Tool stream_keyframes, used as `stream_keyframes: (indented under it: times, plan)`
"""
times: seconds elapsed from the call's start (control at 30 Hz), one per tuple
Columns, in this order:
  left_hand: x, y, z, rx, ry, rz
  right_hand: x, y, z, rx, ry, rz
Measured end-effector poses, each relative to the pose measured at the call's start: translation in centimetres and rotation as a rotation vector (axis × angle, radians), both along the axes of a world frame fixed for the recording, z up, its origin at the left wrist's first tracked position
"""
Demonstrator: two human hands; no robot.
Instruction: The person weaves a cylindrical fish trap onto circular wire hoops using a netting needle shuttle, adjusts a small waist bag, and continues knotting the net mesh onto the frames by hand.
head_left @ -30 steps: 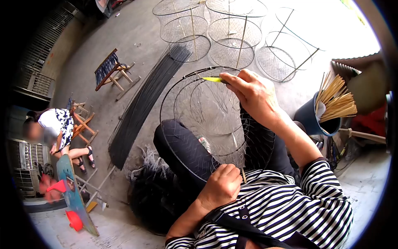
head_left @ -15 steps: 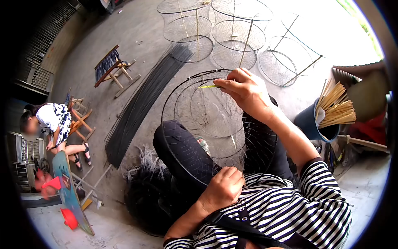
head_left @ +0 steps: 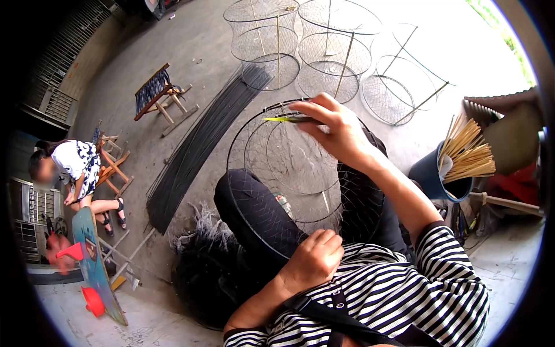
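Observation:
Across my lap lies a round net cage [head_left: 229, 151], made of thin dark hoops and fine mesh. My left hand [head_left: 315, 257] is closed at its near rim, close to my chest, with the fingers wrapped on the netting there. Over the far rim, my right hand [head_left: 341, 127] grips a pointed yellow-green netting needle [head_left: 277, 119], whose tip points left. The needle's rear part is hidden by the fingers. Loose mesh hangs between my knees.
A bundle of black rods [head_left: 199, 147] lies on the floor at left. Folding stools [head_left: 167, 101], a seated person [head_left: 75, 168] and a board [head_left: 95, 266] are further left. Finished-looking net cages [head_left: 328, 58] stand ahead. A bucket [head_left: 425, 176] of bamboo sticks [head_left: 471, 153] is at right.
My right hand has shifted slightly, and the needle's tip now reaches further left with more of the needle showing. My left hand stays at the near rim.

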State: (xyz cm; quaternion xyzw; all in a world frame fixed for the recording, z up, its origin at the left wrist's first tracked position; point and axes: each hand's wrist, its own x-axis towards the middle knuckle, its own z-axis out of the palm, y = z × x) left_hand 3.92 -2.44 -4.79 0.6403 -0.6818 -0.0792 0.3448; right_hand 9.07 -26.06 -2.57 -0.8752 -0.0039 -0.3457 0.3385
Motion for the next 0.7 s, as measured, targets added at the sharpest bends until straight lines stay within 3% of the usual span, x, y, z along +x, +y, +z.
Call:
stream_keyframes:
  times: [0.13,0.23,0.27,0.33,0.47,0.57,0.6,0.7]
  plan:
    - [0.2,-1.4,-0.6,0.009,-0.115,0.005,3.6,2.1,0.7,-0.002,0.034,0.026]
    - [1.8,-0.4,1.3,0.018,-0.31,0.152,3.7,1.3,2.0,-0.227,-0.206,-0.101]
    - [2.5,0.2,1.5,0.02,-0.481,0.269,3.0,1.2,3.6,-0.215,-0.309,-0.108]
    - [4.1,1.1,2.6,0.014,-0.603,0.45,2.1,0.0,4.8,0.063,-0.409,0.027]
    - [4.9,2.3,4.1,-0.034,-0.746,0.623,1.0,-3.3,4.4,-0.746,-0.335,-0.03]
    - [4.1,2.5,5.1,-0.06,-0.84,0.583,-0.2,-2.7,3.3,-0.935,-0.171,0.007]
    - [3.7,2.5,5.2,-0.068,-0.851,0.546,-0.3,-1.9,2.9,-0.873,-0.036,0.017]
    - [2.4,2.4,5.1,-0.072,-0.875,0.45,-0.2,0.8,3.3,0.022,0.1,0.33]
